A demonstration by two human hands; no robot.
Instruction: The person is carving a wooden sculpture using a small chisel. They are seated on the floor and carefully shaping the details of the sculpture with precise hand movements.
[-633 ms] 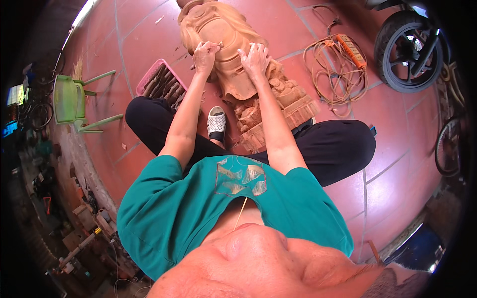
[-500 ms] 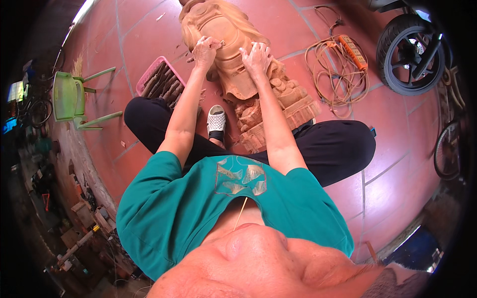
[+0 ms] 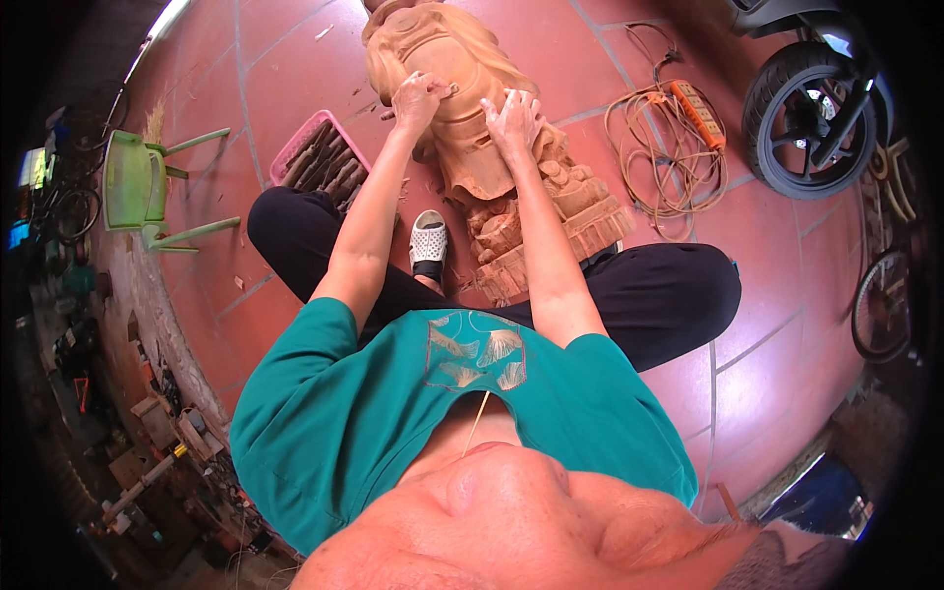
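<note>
A large carved wooden statue (image 3: 472, 167) with a draped robe lies on the tiled floor in front of me, its ornate base toward me. My left hand (image 3: 419, 102) is on the statue's rounded middle, fingers bent and drawn together. Something small and pale shows at its fingertips, too small to name. My right hand (image 3: 513, 122) rests on the statue's right side, thumb apart from the fingers, with nothing visible in it. A pink basket (image 3: 283, 163) holding several long-handled tools (image 3: 329, 162) stands left of the statue.
A green plastic chair (image 3: 136, 182) lies on its side at left. Tangled cable (image 3: 644, 147) with an orange power strip (image 3: 698, 115) lies right of the statue, near a motorbike wheel (image 3: 811, 123). My foot in a white sandal (image 3: 429, 239) is beside the statue's base.
The view has shifted a little. My left hand has moved slightly right in the picture, while my right hand stays at about the same place on the statue.
</note>
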